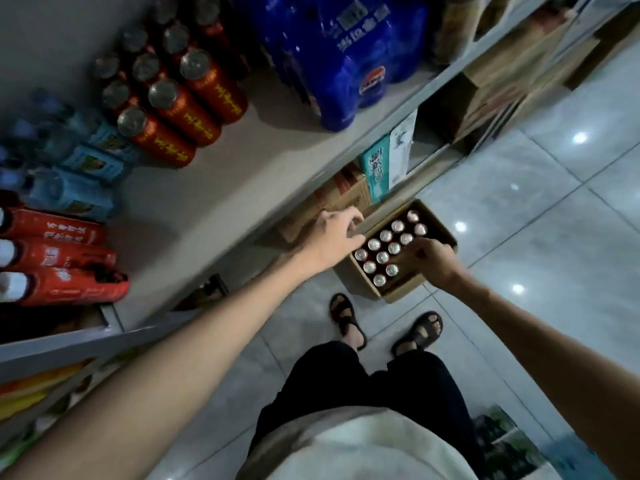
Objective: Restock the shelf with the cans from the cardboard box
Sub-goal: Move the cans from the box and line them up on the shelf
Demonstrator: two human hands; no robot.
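Note:
An open cardboard box (pixel 360 289) stands on the floor against the shelf unit, with several silver-topped red cans (pixel 382 257) upright inside. My left hand (pixel 332 239) is at the box's left side, fingers curled over the raised left flap (pixel 384 216). My right hand (pixel 434 261) reaches in from the right, and its fingers curl down round a can at the right-hand row, which the hand mostly hides. On the white shelf (pixel 221 188) above, more red cans (pixel 173 109) stand in rows at the back left.
A blue shrink-wrapped drinks pack (pixel 346 57) sits on the shelf to the right of the cans; blue-labelled bottles (pixel 79 168) and red bottles (pixel 59 258) to the left. Cartons (pixel 346 192) fill the bottom shelf behind the box. My sandalled feet (pixel 348 318) stand on the tiled floor.

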